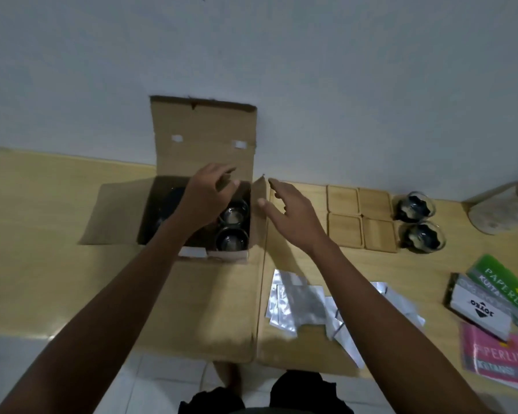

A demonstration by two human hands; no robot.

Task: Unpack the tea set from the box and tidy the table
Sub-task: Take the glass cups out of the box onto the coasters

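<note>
An open cardboard box [204,135] stands on the wooden table [42,198], its back flap upright against the wall. Two glass cups [233,228] show inside at the right; the left of the interior is dark. My left hand [208,194] hovers over the box opening with fingers loosely curled and apart, holding nothing. My right hand [287,213] is spread open beside the box's right flap [259,216], its thumb touching the flap. Several wooden coasters [359,218] and two more glass cups [417,221] sit on the table to the right.
Crumpled clear plastic wrappers [299,303] lie near the table's front edge under my right forearm. Stationery packs, green, white and pink [497,315], are at the far right. A pale rounded object [503,209] sits at the back right. A seam splits the tabletop.
</note>
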